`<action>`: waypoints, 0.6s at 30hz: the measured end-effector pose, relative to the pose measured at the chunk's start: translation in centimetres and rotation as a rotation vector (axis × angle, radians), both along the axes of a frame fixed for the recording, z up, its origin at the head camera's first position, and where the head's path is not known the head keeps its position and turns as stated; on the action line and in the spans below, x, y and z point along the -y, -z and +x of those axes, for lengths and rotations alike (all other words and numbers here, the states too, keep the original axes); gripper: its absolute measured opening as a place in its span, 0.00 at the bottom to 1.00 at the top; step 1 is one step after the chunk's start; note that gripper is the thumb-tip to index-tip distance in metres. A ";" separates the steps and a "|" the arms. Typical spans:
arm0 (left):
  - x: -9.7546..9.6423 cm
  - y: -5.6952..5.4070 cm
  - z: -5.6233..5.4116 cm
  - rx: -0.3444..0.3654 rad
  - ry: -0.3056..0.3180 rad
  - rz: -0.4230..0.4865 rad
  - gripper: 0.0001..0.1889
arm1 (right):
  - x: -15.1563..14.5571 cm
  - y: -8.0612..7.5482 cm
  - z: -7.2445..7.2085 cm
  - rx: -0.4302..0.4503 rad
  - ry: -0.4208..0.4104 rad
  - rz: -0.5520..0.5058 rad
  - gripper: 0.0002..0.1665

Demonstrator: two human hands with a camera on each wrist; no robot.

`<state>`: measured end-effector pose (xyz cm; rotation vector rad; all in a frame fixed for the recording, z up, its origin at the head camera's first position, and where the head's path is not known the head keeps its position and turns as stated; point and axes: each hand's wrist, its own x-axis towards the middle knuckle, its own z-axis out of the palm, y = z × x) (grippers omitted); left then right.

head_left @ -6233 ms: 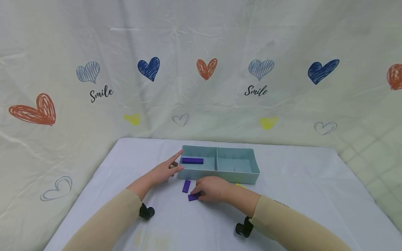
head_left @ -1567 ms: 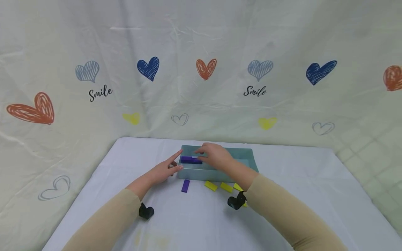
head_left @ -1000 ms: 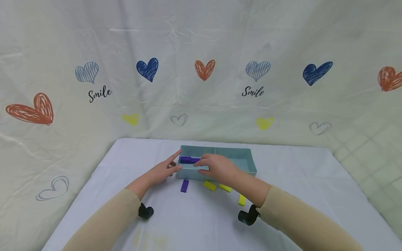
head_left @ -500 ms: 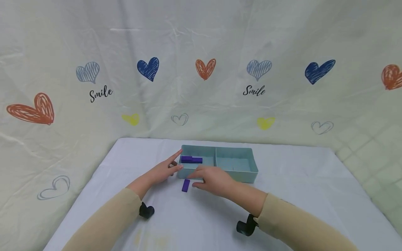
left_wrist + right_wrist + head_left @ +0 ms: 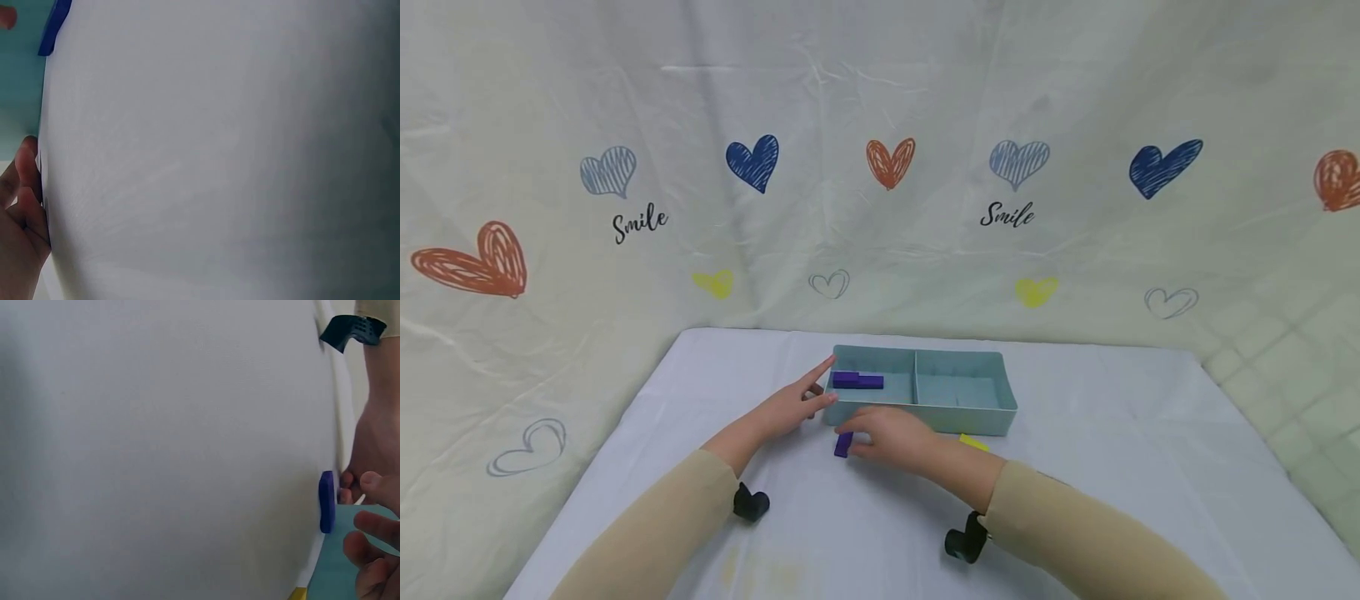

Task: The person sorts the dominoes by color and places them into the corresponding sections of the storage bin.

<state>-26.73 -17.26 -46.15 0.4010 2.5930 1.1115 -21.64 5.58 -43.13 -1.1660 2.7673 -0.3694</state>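
Note:
A pale teal two-compartment box (image 5: pixel 962 421) stands on the white table. My left hand (image 5: pixel 786 411) touches its left end, index finger stretched to the back corner and thumb at the front. In the left compartment lies a row of purple blocks (image 5: pixel 871 382), with another purple block (image 5: pixel 846 379) on top at its left end. My right hand (image 5: pixel 891 437) is low in front of the box, thumb and forefinger apart at a loose purple block (image 5: pixel 842 448). The right wrist view shows a gap between those fingers and the block (image 5: pixel 327 503).
A yellow block (image 5: pixel 973 442) shows from behind the right wrist; in the head view the right arm hides the other yellow blocks. The box's right compartment (image 5: pixel 966 392) holds nothing visible. A hanging cloth printed with hearts stands behind the table.
The right hand gripped a purple block on the table earlier; a purple block now tops the row in the box. The right hand has come back to the loose block. The left hand stayed put.

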 end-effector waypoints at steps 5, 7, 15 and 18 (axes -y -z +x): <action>0.1 0.1 -0.2 -0.002 0.010 0.001 0.38 | 0.5 0.5 -0.3 0.000 -0.022 0.023 0.21; 0.1 0.2 -0.2 -0.003 0.016 0.001 0.38 | 0.7 0.7 -0.3 -0.003 -0.024 0.038 0.21; 0.1 0.2 -0.3 -0.004 0.004 -0.008 0.38 | 0.8 1.3 -0.8 -0.043 -0.050 0.071 0.21; 0.1 0.2 -0.3 -0.004 0.003 -0.002 0.38 | 0.8 1.5 -0.9 -0.067 -0.061 0.078 0.19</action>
